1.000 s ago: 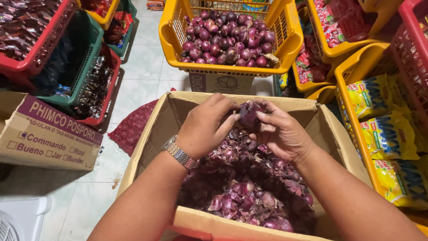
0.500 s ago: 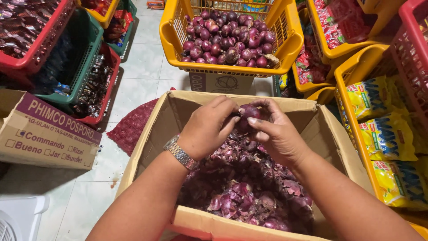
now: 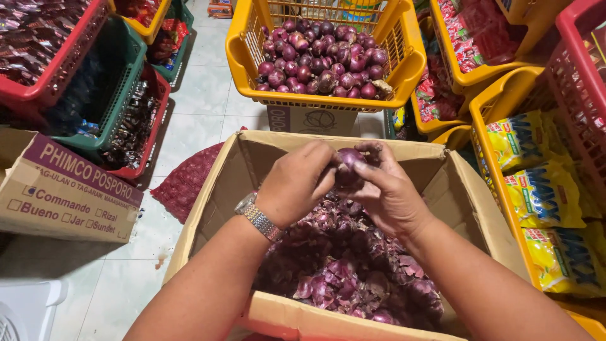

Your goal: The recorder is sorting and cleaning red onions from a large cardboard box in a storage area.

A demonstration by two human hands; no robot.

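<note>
While both my hands pinch one small round purple-red onion (image 3: 349, 169) above the open brown cardboard box (image 3: 252, 151), my left hand (image 3: 297, 183) cups it from the left with fingers curled and my right hand (image 3: 388, 192) nips at its top and side. Below lies a heap of loose purple onion skins and bulbs (image 3: 353, 278). I judge the main risk is a slip: papery skin is slick, and if it tears away suddenly the onion could drop into the heap and be lost among the peelings. Digging too hard with a nail could gouge the flesh. Flakes may also drift over the box's left wall onto the pale tiled floor (image 3: 189, 120). Far beyond stands a yellow plastic basket of purple onions (image 3: 252, 60).
</note>
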